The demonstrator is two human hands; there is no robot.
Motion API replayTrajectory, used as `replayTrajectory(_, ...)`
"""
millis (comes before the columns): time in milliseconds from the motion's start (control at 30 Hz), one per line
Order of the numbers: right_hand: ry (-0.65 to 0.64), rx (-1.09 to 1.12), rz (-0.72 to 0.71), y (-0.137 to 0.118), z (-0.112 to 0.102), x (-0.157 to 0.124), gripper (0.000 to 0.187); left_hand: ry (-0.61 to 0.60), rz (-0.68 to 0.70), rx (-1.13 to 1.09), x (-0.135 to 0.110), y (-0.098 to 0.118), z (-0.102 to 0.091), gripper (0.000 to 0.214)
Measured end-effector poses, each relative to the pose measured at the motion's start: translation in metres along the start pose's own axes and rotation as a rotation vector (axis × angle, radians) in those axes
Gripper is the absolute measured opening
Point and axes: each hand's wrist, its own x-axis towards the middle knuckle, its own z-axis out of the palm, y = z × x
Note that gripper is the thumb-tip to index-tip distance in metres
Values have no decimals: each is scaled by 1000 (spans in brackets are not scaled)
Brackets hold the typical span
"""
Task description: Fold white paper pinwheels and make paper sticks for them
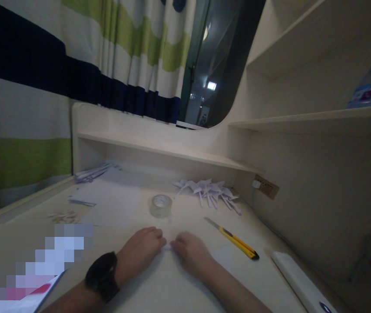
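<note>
Both of my hands rest on the pale desk [185, 282] near its front. My left hand [141, 250], with a black watch on its wrist, has its fingers curled and pinches one end of a small white paper piece [168, 246]. My right hand [192, 252] is also curled and pinches the other end. The paper is mostly hidden between the fingertips.
A roll of clear tape [161, 205] stands just beyond my hands. A yellow utility knife [234, 239] lies to the right. A pile of folded white paper pieces [210, 191] lies further back, with paper strips [91, 173] at the back left. A striped curtain [42, 87] hangs left; shelves [303, 124] rise right.
</note>
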Motion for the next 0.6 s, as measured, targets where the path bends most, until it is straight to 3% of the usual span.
replayTrajectory(233,-49,191,31,5,-2,-2,16,-46,-49,-34,-3,4,-27,15)
replayTrajectory(600,-32,359,115,13,-3,-2,16,-37,-11,-121,-5,-14,-11,17)
